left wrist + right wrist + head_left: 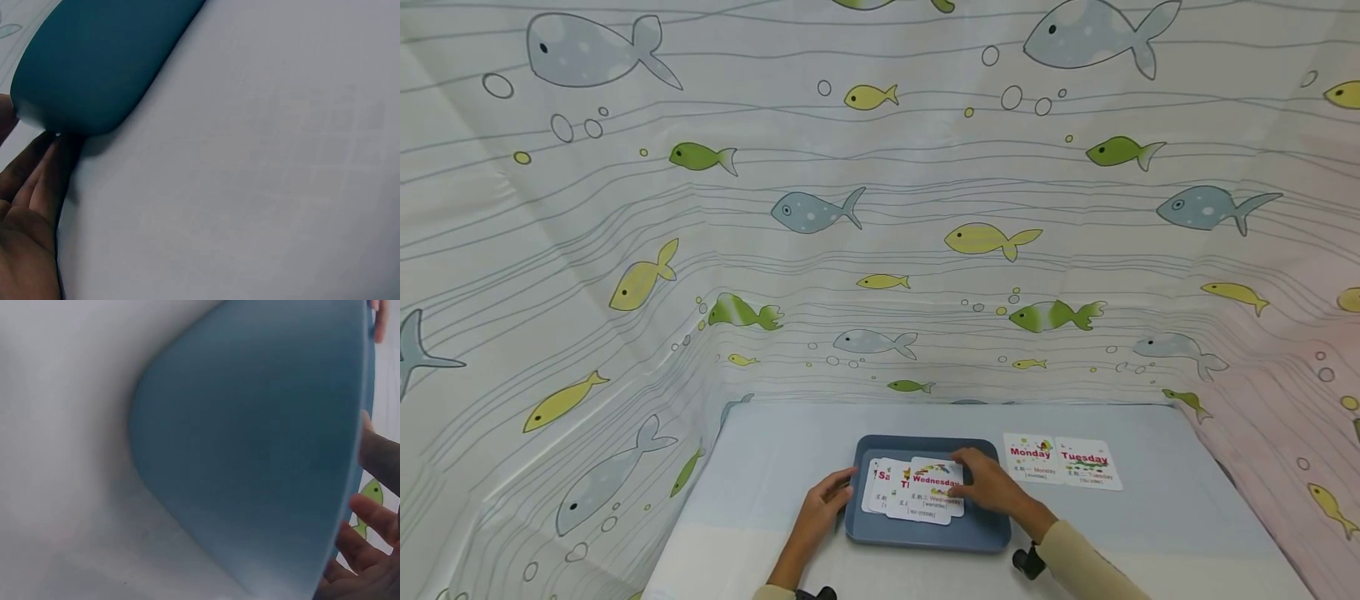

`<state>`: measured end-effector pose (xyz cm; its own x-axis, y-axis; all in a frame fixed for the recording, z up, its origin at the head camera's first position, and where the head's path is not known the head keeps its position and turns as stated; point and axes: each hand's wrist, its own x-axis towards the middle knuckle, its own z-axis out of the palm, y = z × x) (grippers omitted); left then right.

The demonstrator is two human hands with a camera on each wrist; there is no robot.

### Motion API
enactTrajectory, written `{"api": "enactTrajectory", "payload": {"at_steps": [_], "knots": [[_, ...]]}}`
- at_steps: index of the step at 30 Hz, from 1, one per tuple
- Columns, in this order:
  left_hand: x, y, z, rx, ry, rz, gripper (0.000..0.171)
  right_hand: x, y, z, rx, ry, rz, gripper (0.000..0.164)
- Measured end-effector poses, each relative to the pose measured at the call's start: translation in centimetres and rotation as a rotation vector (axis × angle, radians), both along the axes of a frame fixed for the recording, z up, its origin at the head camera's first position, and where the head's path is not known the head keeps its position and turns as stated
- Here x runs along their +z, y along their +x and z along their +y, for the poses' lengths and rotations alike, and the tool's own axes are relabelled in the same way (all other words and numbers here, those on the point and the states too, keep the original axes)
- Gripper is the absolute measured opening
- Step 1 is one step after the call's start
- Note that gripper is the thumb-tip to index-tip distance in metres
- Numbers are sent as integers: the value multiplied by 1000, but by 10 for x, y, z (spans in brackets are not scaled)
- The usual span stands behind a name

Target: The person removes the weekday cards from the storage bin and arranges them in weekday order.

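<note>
A blue-grey tray (981, 537) lies on the table with several overlapping printed cards in it. The Wednesday card (936, 481) is on top, over a card whose name begins with T (917, 512) and one beginning with Sa (883, 477). My right hand (992, 483) pinches the Wednesday card at its right side, thumb low and fingers at the upper corner. At the tray's left edge my left hand (823, 504) grips the rim; in the left wrist view its fingers (37, 178) meet the tray's underside (100, 69). The tray wall (250, 437) hides the cards in the right wrist view.
The Monday card (1030, 471) and the Tuesday card (1086, 475) lie side by side on the table (1150, 508), right of the tray. A fish-patterned sheet (925, 175) surrounds the table at the back and both sides.
</note>
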<state>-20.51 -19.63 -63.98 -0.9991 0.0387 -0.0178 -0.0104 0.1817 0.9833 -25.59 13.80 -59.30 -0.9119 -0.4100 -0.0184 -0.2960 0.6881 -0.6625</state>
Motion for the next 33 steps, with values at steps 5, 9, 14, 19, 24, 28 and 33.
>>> {"api": "enactTrajectory", "payload": {"at_steps": [5, 9, 14, 19, 24, 28, 33], "knots": [[-1, 0, 0, -4, -12, 2, 40, -5, -1, -4, 24, 16, 2, 65], [-1, 0, 0, -8, -27, 7, 41, -8, -1, -7, 24, 30, 0, 64], [-1, 1, 0, -7, -33, 15, 41, -9, 1, -10, 34, 43, 7, 65], [-2, 0, 0, -11, -14, 10, 41, -11, 2, -11, 54, 93, 27, 67], [-2, 1, 1, -14, -10, 6, 42, -12, 1, -11, 65, 99, 27, 68], [-1, 1, 1, -14, -20, 24, 41, -13, 0, -11, 71, 117, 37, 68], [-1, 1, 0, -15, -20, 37, 41, -14, 0, -12, 84, 146, 74, 69]]}}
